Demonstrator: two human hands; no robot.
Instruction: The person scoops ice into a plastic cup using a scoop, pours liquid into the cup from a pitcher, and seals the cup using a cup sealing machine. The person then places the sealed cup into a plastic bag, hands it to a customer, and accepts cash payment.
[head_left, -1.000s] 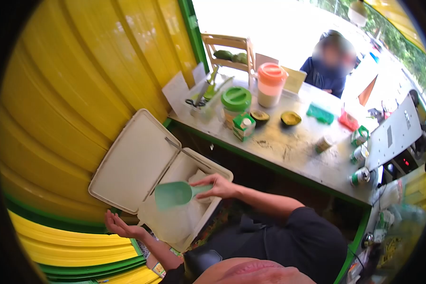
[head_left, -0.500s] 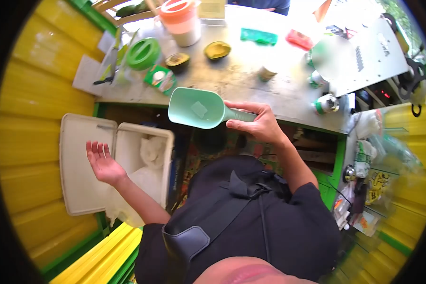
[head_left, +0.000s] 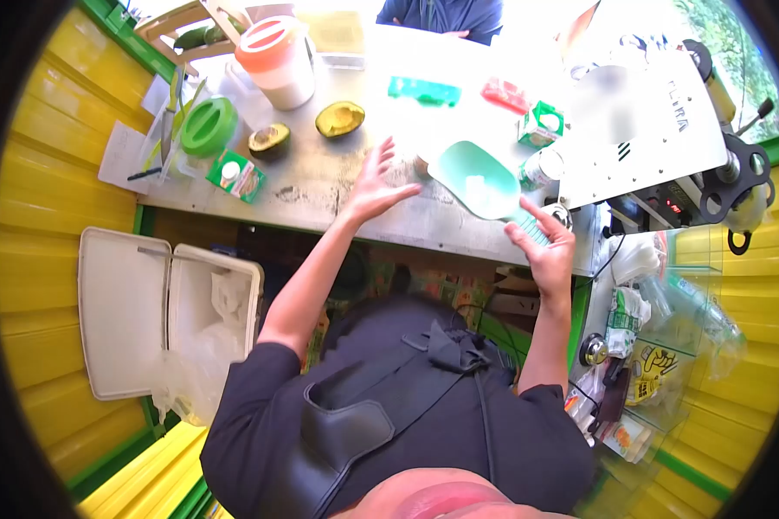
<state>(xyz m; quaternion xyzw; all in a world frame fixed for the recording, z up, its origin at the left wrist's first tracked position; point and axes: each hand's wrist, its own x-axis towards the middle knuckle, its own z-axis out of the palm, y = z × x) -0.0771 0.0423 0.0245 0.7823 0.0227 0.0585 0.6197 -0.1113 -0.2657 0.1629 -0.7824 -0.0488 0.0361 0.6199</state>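
Observation:
My right hand (head_left: 549,256) is closed round the ribbed handle of a mint-green scoop (head_left: 463,173), held over the worktop's front right part. A small pale patch shows in the scoop's bowl; I cannot tell what it is. My left hand (head_left: 377,183) is open and holds nothing, fingers spread above the worktop's front edge, left of the scoop. A small cup (head_left: 421,165) stands between them, partly hidden by the scoop. Two avocado halves, one yellow-fleshed (head_left: 339,119) and one with its pit (head_left: 269,141), lie beyond my left hand.
A pitcher with an orange lid (head_left: 277,65), a green-lidded container (head_left: 208,128) and a carton (head_left: 236,176) stand at left. At right are another carton (head_left: 542,124), a can (head_left: 543,167) and a coffee machine (head_left: 649,112). An open white cooler (head_left: 255,285) sits low left. Another person (head_left: 446,16) is opposite.
My right hand has carried the scoop to the right and tilted it. My left hand has risen from beside the cooler to over the worktop. The camera view has shifted.

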